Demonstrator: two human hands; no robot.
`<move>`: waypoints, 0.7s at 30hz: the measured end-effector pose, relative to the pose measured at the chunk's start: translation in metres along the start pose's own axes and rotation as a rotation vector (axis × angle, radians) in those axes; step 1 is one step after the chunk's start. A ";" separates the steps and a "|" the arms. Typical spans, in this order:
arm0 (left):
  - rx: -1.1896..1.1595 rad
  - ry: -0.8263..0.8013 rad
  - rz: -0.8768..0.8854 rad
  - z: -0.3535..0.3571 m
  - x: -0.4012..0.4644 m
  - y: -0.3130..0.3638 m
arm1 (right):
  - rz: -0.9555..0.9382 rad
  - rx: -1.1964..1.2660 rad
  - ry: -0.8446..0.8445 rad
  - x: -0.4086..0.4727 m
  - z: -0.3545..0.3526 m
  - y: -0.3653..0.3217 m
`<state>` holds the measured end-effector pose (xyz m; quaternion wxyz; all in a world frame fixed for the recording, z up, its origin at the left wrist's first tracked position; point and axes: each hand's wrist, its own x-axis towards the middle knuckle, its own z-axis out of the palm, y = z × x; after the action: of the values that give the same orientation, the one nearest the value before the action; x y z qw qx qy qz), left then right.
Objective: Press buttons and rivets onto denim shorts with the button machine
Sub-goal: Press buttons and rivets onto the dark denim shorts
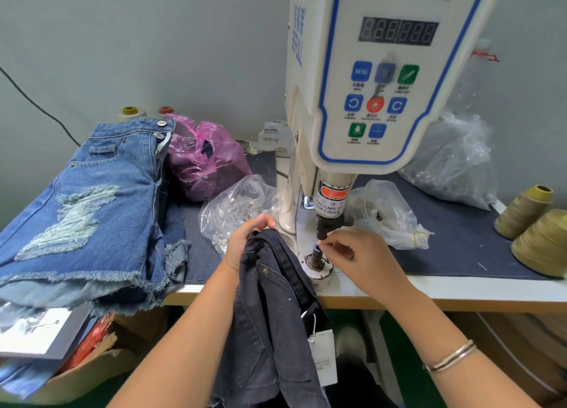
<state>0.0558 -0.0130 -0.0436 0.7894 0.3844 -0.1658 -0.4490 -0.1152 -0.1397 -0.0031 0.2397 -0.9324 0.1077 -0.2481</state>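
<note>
At the servo button machine (pixel 377 79), my left hand (pixel 245 242) grips the dark denim shorts (pixel 273 309) at seven o'clock of the lower die (pixel 316 254), keeping it clear while my right hand's (pixel 362 254) pinched fingertips seat a part I cannot make out.

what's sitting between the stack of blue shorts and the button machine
In the head view, a pink plastic bag and a clear plastic bag lie between the blue shorts and the button machine.
</note>
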 end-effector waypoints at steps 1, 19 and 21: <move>0.000 -0.001 0.001 0.000 0.000 0.000 | 0.004 -0.001 0.002 0.000 0.000 0.000; 0.554 -0.410 -0.185 0.021 -0.023 0.025 | 0.504 0.524 -0.337 -0.051 0.020 -0.046; 0.625 -0.423 -0.195 0.024 -0.024 0.030 | 0.519 0.595 -0.383 -0.047 0.017 -0.045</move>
<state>0.0450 0.0053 -0.0033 0.5362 0.5195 -0.4163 -0.5190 -0.1433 -0.0797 -0.0128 0.5681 -0.7938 0.2160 -0.0225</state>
